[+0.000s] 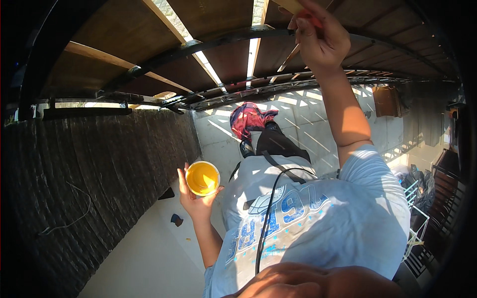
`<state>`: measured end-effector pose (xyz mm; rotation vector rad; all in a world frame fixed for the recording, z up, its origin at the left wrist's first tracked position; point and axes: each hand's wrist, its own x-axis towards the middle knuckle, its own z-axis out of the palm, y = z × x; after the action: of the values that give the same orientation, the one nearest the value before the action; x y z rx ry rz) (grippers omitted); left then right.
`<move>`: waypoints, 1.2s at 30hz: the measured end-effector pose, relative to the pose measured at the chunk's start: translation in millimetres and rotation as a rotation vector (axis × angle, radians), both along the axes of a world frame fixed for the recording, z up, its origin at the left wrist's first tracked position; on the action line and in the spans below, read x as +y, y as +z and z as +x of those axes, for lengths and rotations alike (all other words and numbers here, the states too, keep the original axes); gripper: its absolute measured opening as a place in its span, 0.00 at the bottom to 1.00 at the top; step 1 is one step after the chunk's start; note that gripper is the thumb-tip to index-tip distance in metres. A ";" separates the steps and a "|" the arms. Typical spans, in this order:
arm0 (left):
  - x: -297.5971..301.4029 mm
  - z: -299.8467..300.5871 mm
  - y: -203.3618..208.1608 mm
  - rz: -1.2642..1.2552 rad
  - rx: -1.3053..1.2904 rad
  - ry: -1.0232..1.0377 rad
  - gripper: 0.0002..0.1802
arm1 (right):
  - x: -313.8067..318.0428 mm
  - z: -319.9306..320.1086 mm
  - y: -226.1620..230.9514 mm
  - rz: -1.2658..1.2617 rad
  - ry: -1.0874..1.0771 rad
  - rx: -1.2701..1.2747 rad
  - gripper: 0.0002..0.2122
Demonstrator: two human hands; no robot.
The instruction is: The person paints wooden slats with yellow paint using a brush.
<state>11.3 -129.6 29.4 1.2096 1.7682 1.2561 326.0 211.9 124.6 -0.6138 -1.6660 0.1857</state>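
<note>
My left hand (199,204) is wrapped round a small round white-rimmed tub (203,178) and holds it level at my left side. Inside the tub is something bright yellow-orange and glossy, like paint or varnish. Raised high at the top, my right hand (325,42) is closed round a tool with a red part (312,21) and a flat pale-yellow part (290,5). The upper edge of the view cuts this tool off, so its exact kind is hidden. Close to this hand run brown panels (218,59) in a dark frame.
A dark plank wall (89,184) stands at my left. On the tiled floor (213,126) lies a red patterned cloth (246,119) by my feet. Farther right are a brown box (387,102), dark bags (422,181) and a white rack (417,228). A black cable (271,208) hangs down my shirt.
</note>
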 end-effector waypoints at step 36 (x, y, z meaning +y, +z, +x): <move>2.9 120.3 -147.2 -0.141 -0.066 0.227 0.74 | 86.2 -5.5 2.4 0.520 -0.130 -0.173 0.22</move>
<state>131.6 -126.8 -117.8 0.8982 1.9520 1.2571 320.6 298.1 127.0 -0.3450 -1.7408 -0.3961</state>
